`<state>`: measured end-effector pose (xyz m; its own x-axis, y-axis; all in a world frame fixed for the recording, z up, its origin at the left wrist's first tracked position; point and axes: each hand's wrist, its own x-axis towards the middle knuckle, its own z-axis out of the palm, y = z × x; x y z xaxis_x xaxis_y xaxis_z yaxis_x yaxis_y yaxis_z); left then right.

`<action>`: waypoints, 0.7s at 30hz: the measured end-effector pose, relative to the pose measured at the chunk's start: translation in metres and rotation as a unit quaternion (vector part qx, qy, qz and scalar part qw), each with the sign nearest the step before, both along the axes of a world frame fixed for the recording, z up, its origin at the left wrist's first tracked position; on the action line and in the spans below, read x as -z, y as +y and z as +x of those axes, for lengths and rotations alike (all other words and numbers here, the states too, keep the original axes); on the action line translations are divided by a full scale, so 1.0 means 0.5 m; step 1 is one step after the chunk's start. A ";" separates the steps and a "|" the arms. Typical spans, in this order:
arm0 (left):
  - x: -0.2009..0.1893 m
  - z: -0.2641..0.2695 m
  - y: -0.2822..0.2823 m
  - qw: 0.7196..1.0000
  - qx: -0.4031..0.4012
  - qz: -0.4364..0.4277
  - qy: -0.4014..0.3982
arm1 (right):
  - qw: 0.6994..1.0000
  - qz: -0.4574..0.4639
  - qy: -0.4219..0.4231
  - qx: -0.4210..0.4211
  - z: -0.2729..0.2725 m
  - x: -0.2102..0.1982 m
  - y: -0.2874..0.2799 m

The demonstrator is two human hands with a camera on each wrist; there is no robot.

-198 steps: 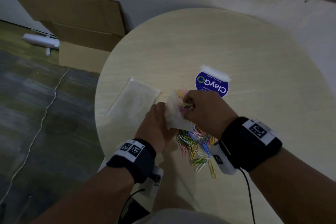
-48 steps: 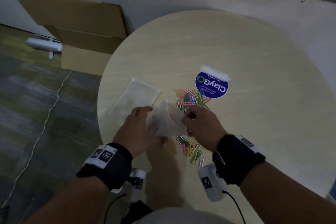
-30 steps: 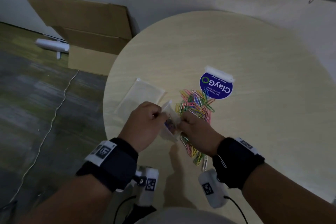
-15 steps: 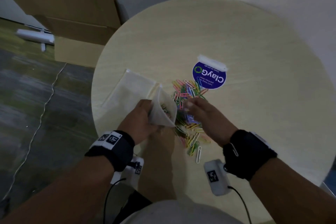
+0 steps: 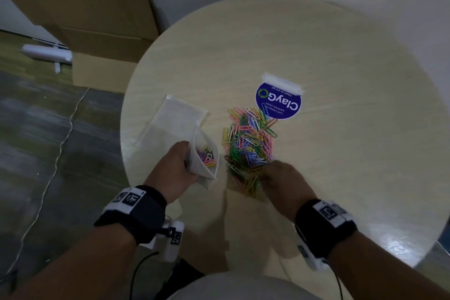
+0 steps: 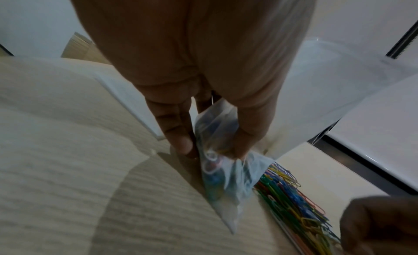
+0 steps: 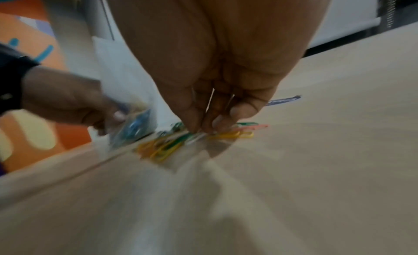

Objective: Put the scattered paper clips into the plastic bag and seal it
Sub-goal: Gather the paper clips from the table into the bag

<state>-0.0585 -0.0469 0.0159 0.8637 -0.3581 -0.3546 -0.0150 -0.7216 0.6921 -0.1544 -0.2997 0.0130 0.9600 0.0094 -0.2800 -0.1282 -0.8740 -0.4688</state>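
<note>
A pile of coloured paper clips (image 5: 248, 139) lies in the middle of the round table (image 5: 341, 165). My left hand (image 5: 181, 165) holds a small clear plastic bag (image 5: 205, 153) upright to the left of the pile, its mouth open and a few clips inside. In the left wrist view the thumb and fingers (image 6: 178, 139) pinch the bag (image 6: 226, 178) near its lower half. My right hand (image 5: 267, 170) is down on the near edge of the pile. Its gathered fingertips (image 7: 194, 126) pinch paper clips (image 7: 228, 135) against the table.
A second, flat plastic bag (image 5: 173, 122) lies on the table just behind my left hand. A blue round ClayGo sticker (image 5: 278, 102) sits beyond the pile. A cardboard box (image 5: 97, 31) and a cable (image 5: 60, 143) are on the floor to the left.
My right hand left the bag's mouth, where it was a second ago, and dropped onto the near edge of the pile. The left hand still holds the bag, now opened wider.
</note>
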 end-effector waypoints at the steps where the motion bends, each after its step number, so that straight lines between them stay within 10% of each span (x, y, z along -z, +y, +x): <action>1: -0.002 0.001 -0.002 1.000 0.004 0.010 -0.003 | 0.999 0.008 -0.020 0.034 0.015 -0.002 -0.010; 6: -0.015 -0.004 -0.021 0.999 0.000 0.039 -0.024 | 0.971 0.002 0.017 0.239 0.109 0.004 -0.041; 21: -0.021 -0.003 -0.030 0.999 -0.007 0.048 -0.003 | 0.981 -0.044 0.071 0.174 0.124 0.020 -0.030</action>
<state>-0.0602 -0.0618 0.0262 0.8707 -0.3103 -0.3815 -0.0080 -0.7846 0.6200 -0.0926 -0.3147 0.0033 0.8519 -0.3417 -0.3969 -0.4843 -0.8024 -0.3488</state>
